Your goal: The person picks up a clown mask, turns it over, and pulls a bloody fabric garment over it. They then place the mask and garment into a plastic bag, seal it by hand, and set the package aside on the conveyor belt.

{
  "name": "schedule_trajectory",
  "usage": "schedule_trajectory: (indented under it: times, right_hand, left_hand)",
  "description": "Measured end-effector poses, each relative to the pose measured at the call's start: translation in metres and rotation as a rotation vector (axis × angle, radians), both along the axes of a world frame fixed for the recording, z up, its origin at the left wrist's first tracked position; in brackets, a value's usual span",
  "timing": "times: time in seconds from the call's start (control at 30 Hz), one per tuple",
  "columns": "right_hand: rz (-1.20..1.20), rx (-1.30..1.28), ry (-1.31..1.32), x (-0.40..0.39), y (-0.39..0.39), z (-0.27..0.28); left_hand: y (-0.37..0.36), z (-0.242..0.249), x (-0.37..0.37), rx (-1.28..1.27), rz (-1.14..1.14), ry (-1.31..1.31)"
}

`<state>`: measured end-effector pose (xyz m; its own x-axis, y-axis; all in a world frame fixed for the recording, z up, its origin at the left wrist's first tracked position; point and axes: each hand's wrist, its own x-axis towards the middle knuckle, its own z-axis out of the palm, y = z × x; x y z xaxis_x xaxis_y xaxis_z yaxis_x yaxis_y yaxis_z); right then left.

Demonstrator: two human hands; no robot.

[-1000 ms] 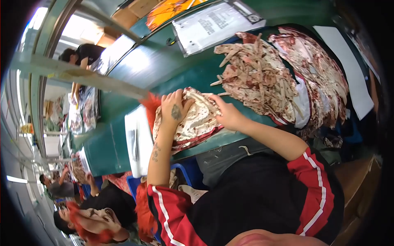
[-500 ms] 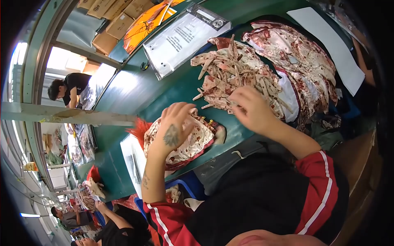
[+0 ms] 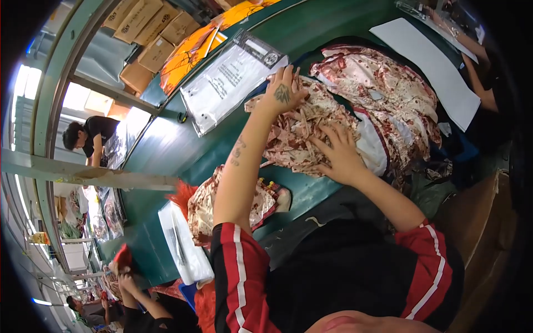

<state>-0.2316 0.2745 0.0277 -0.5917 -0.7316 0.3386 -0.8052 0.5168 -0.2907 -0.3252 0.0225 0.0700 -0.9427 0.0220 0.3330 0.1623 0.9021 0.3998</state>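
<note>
A pile of cream cloth with dark-red blotches and many narrow strips lies on the green table in front of me. My left hand, with a tattoo on its back, rests over the pile's far left end, fingers apart. Lower on the same pile, my right hand lies flat with its fingers spread. Beyond my right hand is a larger heap of similar blotched cloth with white and dark-red parts. A folded blotched bundle with red hair-like fibres sits to the left, partly behind my left forearm.
A printed clear plastic bag lies on the green table. White packs are at the left, a white board at the right. Orange packages and cartons stand behind. Co-workers are at the left; another person's arm shows far right.
My left hand has moved from above the folded bundle up to the strip pile's far end. My right hand has come down flat onto the pile. The strips now lie more gathered.
</note>
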Motion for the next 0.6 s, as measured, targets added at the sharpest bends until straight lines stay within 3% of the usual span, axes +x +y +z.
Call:
schedule_trajectory:
  times: [0.03,0.17,0.23,0.27,0.33,0.4,0.53,0.6]
  right_hand:
    - [-0.008,-0.002,0.009,-0.003,0.002,-0.001]
    - [0.016,-0.045,-0.031,-0.002,0.003,-0.005]
    - [0.016,-0.045,-0.038,0.000,0.005,-0.007]
    - [0.019,-0.048,-0.039,-0.001,0.005,-0.010]
    - [0.026,-0.047,-0.049,-0.004,0.004,-0.011]
    - [0.028,-0.058,-0.040,-0.004,0.003,-0.010]
    - [0.025,-0.071,-0.025,-0.002,0.005,-0.010]
    - [0.053,-0.201,-0.057,-0.006,0.008,-0.013]
  left_hand:
    - [0.007,0.002,-0.009,-0.002,-0.008,0.009]
    - [0.030,-0.001,-0.027,0.010,-0.008,-0.486]
    - [0.042,-0.020,-0.028,-0.277,-0.173,-0.309]
    - [0.049,-0.018,-0.026,-0.285,-0.167,-0.303]
    - [0.061,-0.012,-0.019,0.080,-0.542,-0.445]
    - [0.076,-0.017,-0.008,0.266,-0.612,-0.565]
    - [0.081,0.003,-0.004,0.162,-0.599,-0.521]
    - [0.072,0.019,0.002,0.172,-0.554,-0.462]
